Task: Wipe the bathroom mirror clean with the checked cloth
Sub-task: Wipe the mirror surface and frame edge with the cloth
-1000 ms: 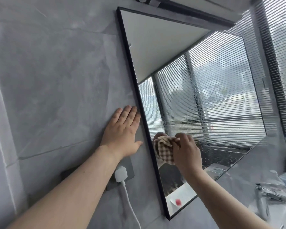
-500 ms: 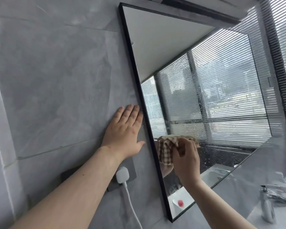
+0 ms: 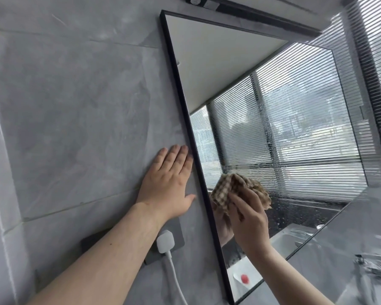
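The black-framed mirror [image 3: 240, 89] hangs on the grey tiled wall and reflects window blinds. Water droplets and a streak run down its middle. My right hand [image 3: 249, 219] grips the bunched brown-and-cream checked cloth [image 3: 227, 190] and presses it against the lower left part of the glass. My left hand [image 3: 169, 186] lies flat on the wall tile, fingers straight, right beside the mirror's left frame edge. Part of the cloth is hidden under my right fingers.
A dark socket plate [image 3: 176, 236] with a white plug [image 3: 165, 241] and white cable [image 3: 174, 274] sits on the wall under my left wrist. A chrome tap [image 3: 372, 263] stands at the lower right. A dark light bar [image 3: 246, 9] runs above the mirror.
My right hand has slid the cloth slightly to the right and up across the glass. My left hand stays flat on the wall.
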{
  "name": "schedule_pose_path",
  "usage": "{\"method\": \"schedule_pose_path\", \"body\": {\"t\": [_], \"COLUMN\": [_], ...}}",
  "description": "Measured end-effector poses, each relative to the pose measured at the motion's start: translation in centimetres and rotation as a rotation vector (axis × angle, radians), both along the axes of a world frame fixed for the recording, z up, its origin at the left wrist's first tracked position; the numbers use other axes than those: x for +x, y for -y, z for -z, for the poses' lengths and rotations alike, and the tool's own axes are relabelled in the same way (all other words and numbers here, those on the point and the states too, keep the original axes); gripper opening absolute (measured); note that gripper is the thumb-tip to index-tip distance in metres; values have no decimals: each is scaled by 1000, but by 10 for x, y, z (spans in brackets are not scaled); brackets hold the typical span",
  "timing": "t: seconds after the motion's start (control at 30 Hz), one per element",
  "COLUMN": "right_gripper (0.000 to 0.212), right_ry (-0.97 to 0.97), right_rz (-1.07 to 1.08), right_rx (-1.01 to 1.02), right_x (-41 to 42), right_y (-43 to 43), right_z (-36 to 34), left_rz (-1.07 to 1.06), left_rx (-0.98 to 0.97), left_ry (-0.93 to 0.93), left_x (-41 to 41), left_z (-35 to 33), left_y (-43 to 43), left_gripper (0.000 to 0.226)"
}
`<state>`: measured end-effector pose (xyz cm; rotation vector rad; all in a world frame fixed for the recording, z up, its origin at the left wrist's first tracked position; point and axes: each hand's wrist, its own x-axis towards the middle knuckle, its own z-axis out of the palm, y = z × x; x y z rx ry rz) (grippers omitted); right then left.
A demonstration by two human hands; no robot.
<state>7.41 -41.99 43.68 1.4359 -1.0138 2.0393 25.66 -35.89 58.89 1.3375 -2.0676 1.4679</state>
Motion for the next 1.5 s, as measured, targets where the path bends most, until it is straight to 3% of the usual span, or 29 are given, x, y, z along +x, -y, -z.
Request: {"method": "schedule_pose_path", "body": {"t": [0.13,0.27,0.33,0.43,0.53,0.6,0.67,0.8,0.9,1.03,1.27,1.5], "right_gripper": [30,51,58,61,66,54,42,47,53,60,64,58], "right_ry": [-293,-530,-592,-571,-361,-138,-50,-126,-220,-256,-316,-408], "right_rz": [235,227,177,72,-51,-120,-65,-19,28,67,113,126], "right_rx": [-51,36,104,165,145,106,61,38,159,358,395,383], "right_x": [-11,-10,-10,-9,2,9,10,6,3,4,1,0], "right_y": [1,-8,-5,1,6,8,9,14,18,16,10,5], "right_z": [-4,-21,-28,-39,-47,-50,-48,-28,-34,-78,-151,-84], "left_rz": [-2,24,75,154,141,140,136,121,107,70,-109,-126], "left_rx": [-1,-10,-52,-91,-152,-163,-185,-201,-195,-198,-211,-155], "left_ry": [8,35,55,76,60,43,56,68,86,105,106,95], "left_x": [0,-1,-4,-7,-1,7,12,12,11,11,8,7], "left_z": [0,-3,-15,-48,-83,-94,-94,-90,-91,-90,-90,-89], "left_y": [0,-3,-5,-3,0,3,7,8,7,8,13,6], "left_gripper": [98,96,80,45,45,51,57,61,62,65,86,92]}}
